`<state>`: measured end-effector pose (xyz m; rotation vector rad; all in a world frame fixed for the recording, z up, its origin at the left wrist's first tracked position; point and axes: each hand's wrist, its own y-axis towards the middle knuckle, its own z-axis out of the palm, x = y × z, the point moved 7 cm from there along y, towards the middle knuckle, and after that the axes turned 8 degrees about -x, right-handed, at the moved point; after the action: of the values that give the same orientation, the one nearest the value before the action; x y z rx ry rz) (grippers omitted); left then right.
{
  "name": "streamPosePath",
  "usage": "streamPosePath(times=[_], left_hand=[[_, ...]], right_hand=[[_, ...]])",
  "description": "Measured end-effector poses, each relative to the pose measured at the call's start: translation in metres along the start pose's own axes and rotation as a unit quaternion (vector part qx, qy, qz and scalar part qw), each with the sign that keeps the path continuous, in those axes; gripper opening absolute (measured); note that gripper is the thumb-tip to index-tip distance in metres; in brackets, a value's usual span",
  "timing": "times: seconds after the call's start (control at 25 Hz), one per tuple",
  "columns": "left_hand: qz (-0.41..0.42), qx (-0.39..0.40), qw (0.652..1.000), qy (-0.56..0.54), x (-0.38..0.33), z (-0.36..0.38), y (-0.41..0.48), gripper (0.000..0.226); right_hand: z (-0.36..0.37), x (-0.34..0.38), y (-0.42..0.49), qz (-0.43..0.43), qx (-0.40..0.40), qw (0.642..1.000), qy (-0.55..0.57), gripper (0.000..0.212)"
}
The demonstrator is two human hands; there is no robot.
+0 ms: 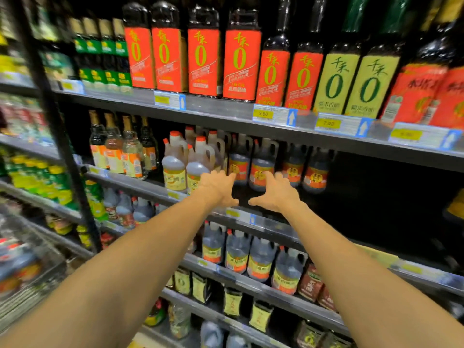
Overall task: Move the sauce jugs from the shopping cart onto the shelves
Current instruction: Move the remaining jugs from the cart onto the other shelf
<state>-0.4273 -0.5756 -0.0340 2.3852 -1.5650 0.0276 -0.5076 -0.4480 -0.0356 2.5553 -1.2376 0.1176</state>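
Both my arms reach forward to the middle shelf. My left hand and my right hand are open, fingers spread, palms facing each other with a gap between them. Neither holds anything. Just behind the fingertips stand dark sauce jugs with orange labels, several in a row toward the right. Pale jugs with red caps stand to their left. The shopping cart shows blurred at the lower left, with dark jugs inside.
The middle shelf is dark and bare to the right of the jugs. Tall red-labelled bottles fill the shelf above; more jugs stand on the shelf below. A black upright post divides the shelving at left.
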Motion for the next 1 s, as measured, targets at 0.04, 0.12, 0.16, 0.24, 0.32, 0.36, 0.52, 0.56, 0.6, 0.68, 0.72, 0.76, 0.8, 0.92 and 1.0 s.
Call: streamPosePath(times=[0.04, 0.12, 0.16, 0.24, 0.32, 0.36, 0.52, 0.56, 0.6, 0.68, 0.72, 0.76, 0.8, 0.92, 1.0], left_hand=[[-0.011, 0.005, 1.0, 0.006, 0.01, 0.0, -0.011, 0.076], [-0.037, 0.016, 0.999, 0.01, 0.039, 0.002, -0.034, 0.077], [-0.055, 0.018, 0.998, 0.009, 0.057, 0.002, -0.046, 0.078], [-0.103, 0.024, 0.994, 0.012, 0.101, 0.002, -0.076, 0.078], [-0.145, 0.031, 0.989, 0.027, 0.146, 0.001, -0.107, 0.078], [-0.163, 0.033, 0.986, 0.031, 0.166, 0.001, -0.124, 0.079], [-0.236, 0.044, 0.969, 0.052, 0.258, 0.0, -0.21, 0.082], [-0.256, 0.05, 0.964, 0.056, 0.282, 0.0, -0.232, 0.081], [-0.278, 0.055, 0.957, 0.057, 0.309, 0.0, -0.258, 0.079], [-0.314, 0.067, 0.945, 0.061, 0.357, 0.003, -0.307, 0.077], [-0.327, 0.068, 0.94, 0.067, 0.38, 0.005, -0.332, 0.076], [-0.342, 0.064, 0.935, 0.072, 0.4, 0.007, -0.355, 0.075], [-0.363, 0.061, 0.927, 0.075, 0.422, 0.009, -0.38, 0.074], [-0.432, 0.069, 0.896, 0.072, 0.473, 0.016, -0.439, 0.084], [-0.46, 0.077, 0.882, 0.064, 0.497, 0.025, -0.46, 0.092]], right_hand=[[0.003, 0.013, -0.002, -0.017, 0.001, 1.0, 0.005, 0.093], [0.009, 0.047, -0.008, -0.053, 0.004, 0.998, 0.013, 0.097], [0.012, 0.067, -0.012, -0.075, 0.004, 0.997, 0.017, 0.099], [0.02, 0.114, -0.021, -0.114, 0.006, 0.993, 0.031, 0.105], [0.028, 0.164, -0.031, -0.152, 0.006, 0.988, 0.042, 0.107], [0.032, 0.189, -0.037, -0.173, 0.01, 0.984, 0.046, 0.107], [0.052, 0.307, -0.072, -0.239, 0.037, 0.968, 0.066, 0.107], [0.058, 0.337, -0.082, -0.257, 0.046, 0.963, 0.067, 0.106], [0.064, 0.371, -0.095, -0.278, 0.056, 0.956, 0.068, 0.106], [0.077, 0.431, -0.118, -0.313, 0.074, 0.944, 0.07, 0.104], [0.083, 0.46, -0.13, -0.33, 0.077, 0.938, 0.073, 0.104], [0.089, 0.485, -0.139, -0.346, 0.078, 0.932, 0.077, 0.104], [0.094, 0.513, -0.15, -0.363, 0.081, 0.925, 0.082, 0.105], [0.115, 0.572, -0.172, -0.395, 0.108, 0.907, 0.103, 0.105], [0.137, 0.599, -0.174, -0.403, 0.131, 0.899, 0.11, 0.1]])
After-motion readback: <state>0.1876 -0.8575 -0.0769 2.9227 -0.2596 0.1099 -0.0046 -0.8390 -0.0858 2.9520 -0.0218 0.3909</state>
